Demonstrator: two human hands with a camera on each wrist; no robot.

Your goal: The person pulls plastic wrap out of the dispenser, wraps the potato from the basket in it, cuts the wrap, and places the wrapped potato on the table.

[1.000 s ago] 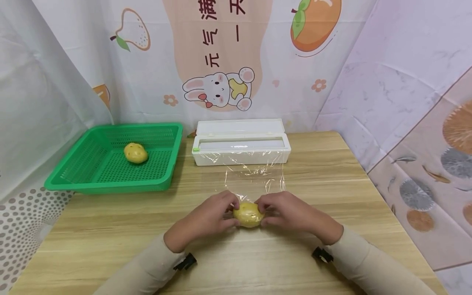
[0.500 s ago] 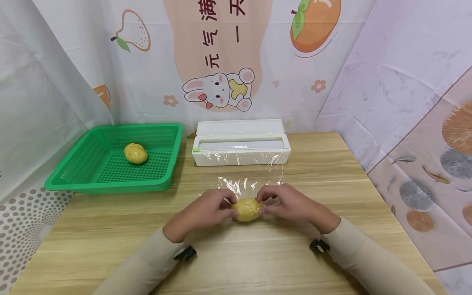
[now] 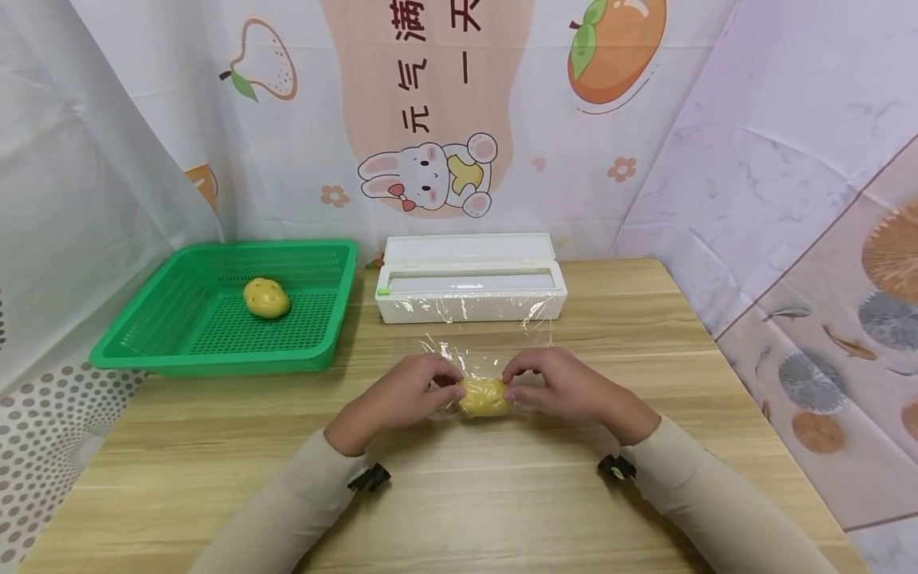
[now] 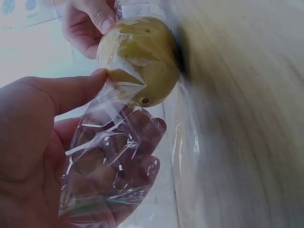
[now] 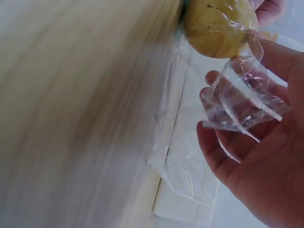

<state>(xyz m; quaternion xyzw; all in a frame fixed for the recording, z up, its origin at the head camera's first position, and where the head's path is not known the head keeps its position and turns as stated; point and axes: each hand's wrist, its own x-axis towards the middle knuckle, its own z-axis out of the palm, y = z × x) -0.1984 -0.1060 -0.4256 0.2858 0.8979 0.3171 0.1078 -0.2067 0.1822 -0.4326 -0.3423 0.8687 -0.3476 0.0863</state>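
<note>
A yellow potato (image 3: 484, 397) with clear cling film around it lies on the table between both hands. My left hand (image 3: 416, 388) grips its left end; in the left wrist view the thumb presses the film against the potato (image 4: 147, 61), and loose film (image 4: 109, 156) hangs over the other fingers. At the opposite end my right hand (image 3: 562, 384) holds the potato with thumb and fingertips. A crumpled flap of film (image 5: 237, 95) lies across the right fingers. From the potato the film runs back to a white cling film dispenser (image 3: 473, 308), whose lid is raised.
A green basket (image 3: 251, 363) stands at the back left, with a second potato (image 3: 266, 298) inside. Behind the dispenser hangs a printed curtain (image 3: 574, 183). The wooden table (image 3: 488, 494) extends in front of the hands.
Both hands have moved a little away from the body toward the dispenser, rolling the potato along the film. The stretch of film between potato and dispenser is shorter.
</note>
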